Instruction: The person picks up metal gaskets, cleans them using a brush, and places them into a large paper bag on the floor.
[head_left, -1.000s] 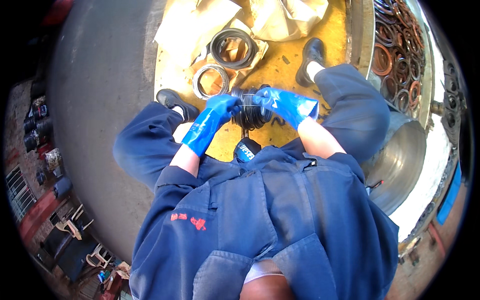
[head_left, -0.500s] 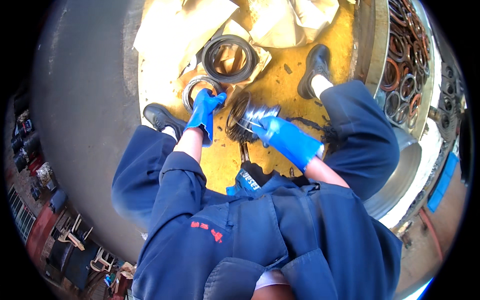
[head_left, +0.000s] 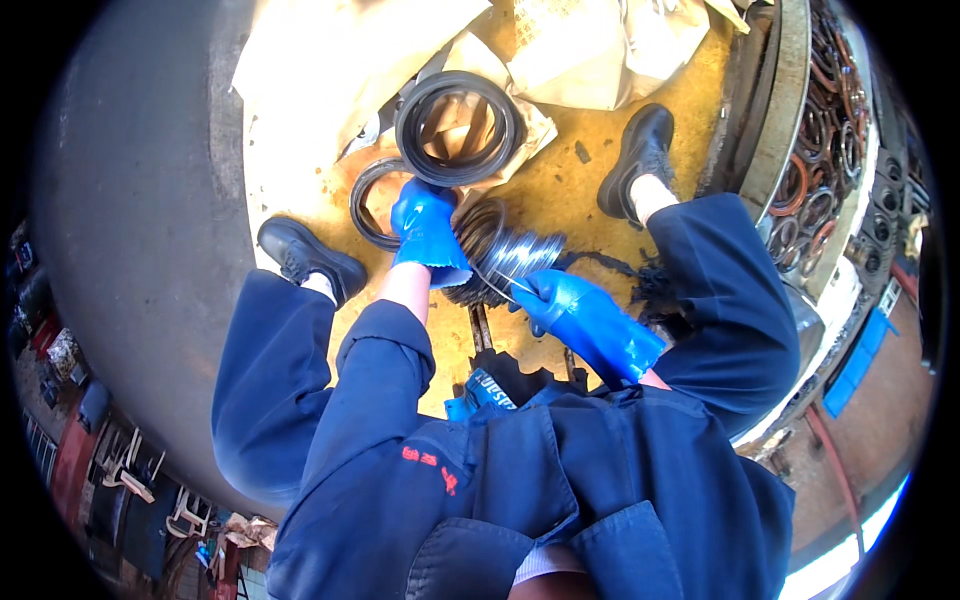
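My left hand (head_left: 424, 222), in a blue rubber glove, is closed at the near right side of a dark ring (head_left: 362, 214); its fingertips are hidden. Just beyond it lies a stack of larger black rubber rings (head_left: 416, 150) on brown paper. My right hand (head_left: 570, 305), gloved the same way, pinches a thin metal wire hoop (head_left: 492, 283) beside a bundle of wire coils. The bundle's near-left loops (head_left: 480, 222) look dark, while its right part (head_left: 530, 254) shines silver. It rests on the yellow surface between my feet.
Brown paper sheets (head_left: 615, 50) cover the far part of the yellow surface (head_left: 570, 180). My black shoes (head_left: 305, 258) stand on either side. At the right, a round metal container (head_left: 778, 120) holds many reddish and grey rings (head_left: 790, 185). A dark curved surface (head_left: 140, 250) fills the left.
My left hand has shifted slightly right, its thumb no longer sticking out. The ring beside it now looks darker. My right hand has come a little nearer to me, still with the hoop.
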